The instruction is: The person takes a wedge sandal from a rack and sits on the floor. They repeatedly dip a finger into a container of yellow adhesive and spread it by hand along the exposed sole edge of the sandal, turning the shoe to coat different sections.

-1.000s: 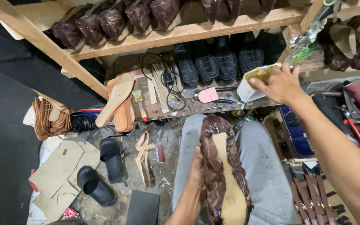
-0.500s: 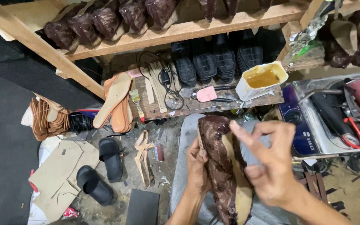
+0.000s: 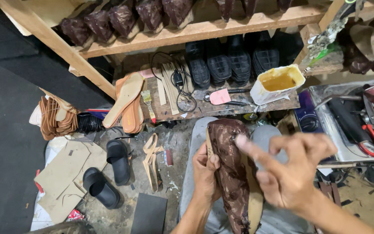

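My left hand (image 3: 205, 173) grips the brown sandal (image 3: 232, 173) by its side, keeping it steady on my lap. Right hand (image 3: 293, 173) hovers over it, holding nothing, fingers loosely spread, index finger out. Glue tub (image 3: 278, 83) sits at the bench's right edge, within reach.

Even, fairly bright light from above, warm cast. No hard glare; mild sheen on metal tray (image 3: 325, 93) at right and on glue tub (image 3: 277, 82). Shadows soft: deep under wooden shelf (image 3: 204, 30), black soles (image 3: 230, 63) there lose detail. Left edge dark, black mat (image 3: 5, 143) nearly featureless. Right hand (image 3: 293, 173) motion-blurred, esp. fingers (image 3: 252, 149); left hand (image 3: 205, 173) sharper. Bg in focus. Wide-angle bend at edges, shelf beam slants. Slight noise in shadows.
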